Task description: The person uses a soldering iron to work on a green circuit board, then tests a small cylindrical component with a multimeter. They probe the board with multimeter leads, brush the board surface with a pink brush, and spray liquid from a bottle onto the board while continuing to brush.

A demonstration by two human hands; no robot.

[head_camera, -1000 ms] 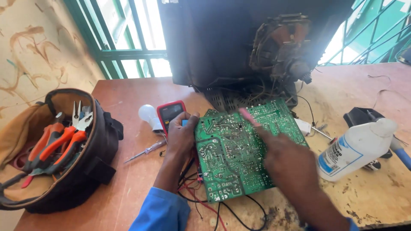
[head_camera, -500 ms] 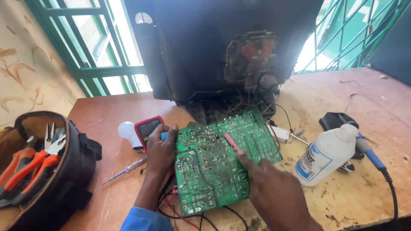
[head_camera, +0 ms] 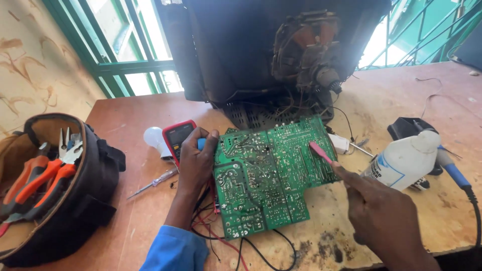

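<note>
Head camera is looking down at a green circuit board [head_camera: 268, 175], solder side up, which is lying tilted at the middle of a worn wooden table [head_camera: 401, 100], just in front of the opened back of an old tube television [head_camera: 261, 45]. The left hand [head_camera: 196, 163] is gripping the board's left edge, fingers curled together around it, with something blue showing under the fingertips. The right hand [head_camera: 376, 206] is reaching in from the near right, its fingers pinching shut on a thin pink tool [head_camera: 320, 152] whose tip is resting on the board's right part. Red and black wires [head_camera: 221, 241] are trailing from under the board toward the near edge.

Just left of the left hand, a red multimeter [head_camera: 176, 136] is lying beside a white bulb [head_camera: 153, 137], and a small screwdriver [head_camera: 152, 181] is lying nearer. At the far left, a black tool bag [head_camera: 93, 190] is holding orange-handled pliers [head_camera: 35, 183]. To the right of the board, a white plastic bottle [head_camera: 404, 160] is lying on its side, with a blue-handled soldering iron [head_camera: 452, 170] beyond it.
</note>
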